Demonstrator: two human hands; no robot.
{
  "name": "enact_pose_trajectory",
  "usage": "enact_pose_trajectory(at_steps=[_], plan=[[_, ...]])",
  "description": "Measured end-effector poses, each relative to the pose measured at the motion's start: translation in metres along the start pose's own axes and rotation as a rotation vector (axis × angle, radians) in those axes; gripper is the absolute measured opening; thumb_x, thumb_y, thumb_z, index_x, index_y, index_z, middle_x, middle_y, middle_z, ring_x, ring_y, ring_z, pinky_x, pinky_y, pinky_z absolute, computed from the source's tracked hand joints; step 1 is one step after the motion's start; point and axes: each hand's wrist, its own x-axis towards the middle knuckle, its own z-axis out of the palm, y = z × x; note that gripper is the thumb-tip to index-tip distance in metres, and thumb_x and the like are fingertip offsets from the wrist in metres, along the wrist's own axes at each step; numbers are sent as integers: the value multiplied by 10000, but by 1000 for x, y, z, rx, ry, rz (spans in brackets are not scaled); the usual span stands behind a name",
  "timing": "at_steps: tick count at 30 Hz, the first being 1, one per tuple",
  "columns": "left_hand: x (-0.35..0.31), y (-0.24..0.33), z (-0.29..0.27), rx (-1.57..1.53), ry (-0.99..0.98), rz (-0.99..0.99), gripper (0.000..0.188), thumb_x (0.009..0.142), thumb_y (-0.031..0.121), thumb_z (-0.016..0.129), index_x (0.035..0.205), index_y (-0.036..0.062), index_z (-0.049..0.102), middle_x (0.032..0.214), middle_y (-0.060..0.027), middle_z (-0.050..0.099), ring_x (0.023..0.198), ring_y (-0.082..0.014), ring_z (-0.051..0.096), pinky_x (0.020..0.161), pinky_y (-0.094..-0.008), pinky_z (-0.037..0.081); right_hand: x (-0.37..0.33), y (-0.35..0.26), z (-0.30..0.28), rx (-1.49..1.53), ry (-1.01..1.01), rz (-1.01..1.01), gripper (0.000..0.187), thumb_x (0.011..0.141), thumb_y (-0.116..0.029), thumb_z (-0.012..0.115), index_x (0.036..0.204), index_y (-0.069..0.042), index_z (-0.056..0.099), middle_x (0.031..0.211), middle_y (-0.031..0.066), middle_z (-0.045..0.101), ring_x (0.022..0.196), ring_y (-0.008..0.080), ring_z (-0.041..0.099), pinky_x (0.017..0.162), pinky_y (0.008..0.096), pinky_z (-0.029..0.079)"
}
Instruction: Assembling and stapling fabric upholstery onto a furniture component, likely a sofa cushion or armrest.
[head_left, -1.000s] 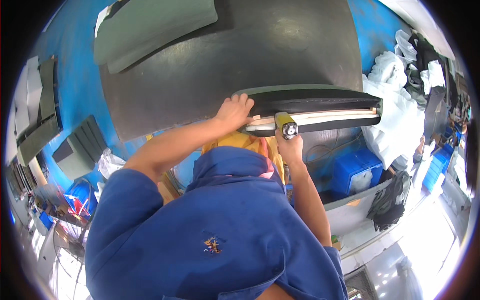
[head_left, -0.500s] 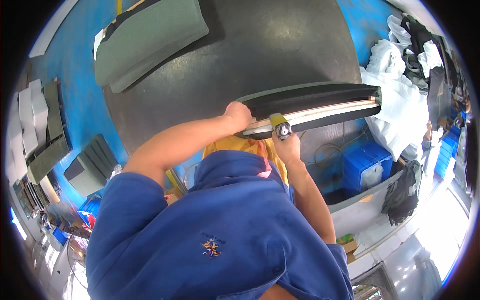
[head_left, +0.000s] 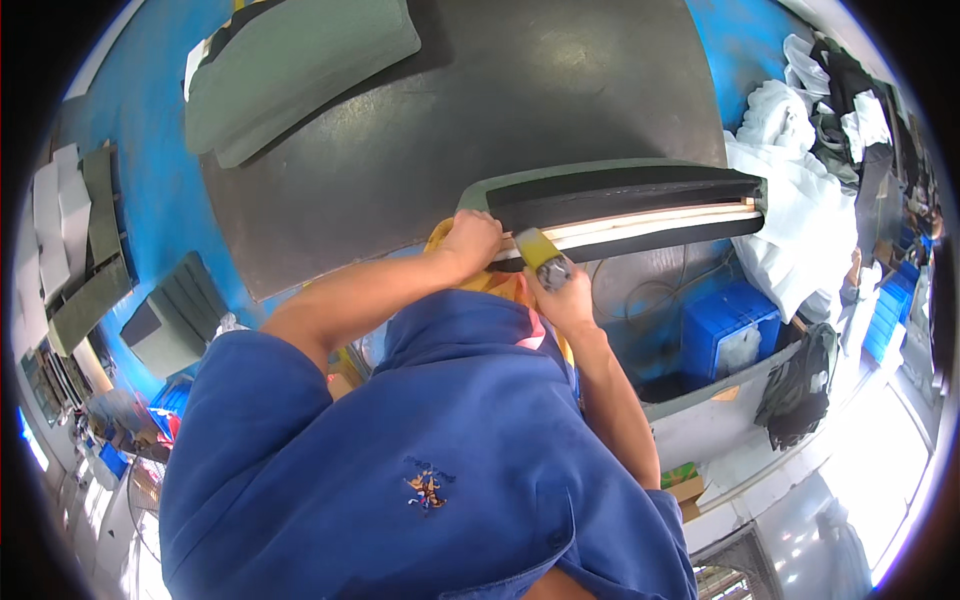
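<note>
In front of me lies a long upholstered panel (head_left: 620, 185), covered in dark fabric with a grey-green edge and a pale wooden frame showing along its near side. My left hand (head_left: 472, 243) is closed on its left end, fingers pressing the fabric at the frame. In my right hand (head_left: 563, 298) is a yellow and silver staple gun (head_left: 541, 250), its head against or just over the left part of the wooden strip. The tool's tip and the exact contact are hidden from above.
The panel rests at the near edge of a dark table (head_left: 480, 110). A grey-green padded piece (head_left: 300, 75) lies at the far left. White cloth (head_left: 790, 190) hangs on the right, above a blue crate (head_left: 730, 330). Cushion-like panels (head_left: 175, 320) stand on the left.
The staple gun has moved left along the wooden strip, closer to my left hand, and tilted. The panel's left end has shifted slightly.
</note>
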Motion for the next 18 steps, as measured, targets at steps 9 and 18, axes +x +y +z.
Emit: enact_pose_trajectory(at_steps=[9, 18], plan=[[-19, -12, -5, 160, 7, 166, 287, 878, 352, 620, 888, 104, 764, 939, -104, 637, 924, -264, 601, 810, -414, 436, 14, -42, 13, -313, -167, 100, 631, 785, -232, 743, 1400, -270, 606, 1130, 147, 732, 1026, 372, 695, 885, 464, 554], [-38, -57, -13, -271, -8, 334, 300, 773, 357, 646, 678, 87, 736, 753, -74, 669, 893, -252, 612, 847, -420, 432, 9, -34, 17, -222, -216, 107, 616, 786, -213, 738, 1389, -230, 614, 1027, 161, 729, 983, 393, 690, 854, 471, 556]])
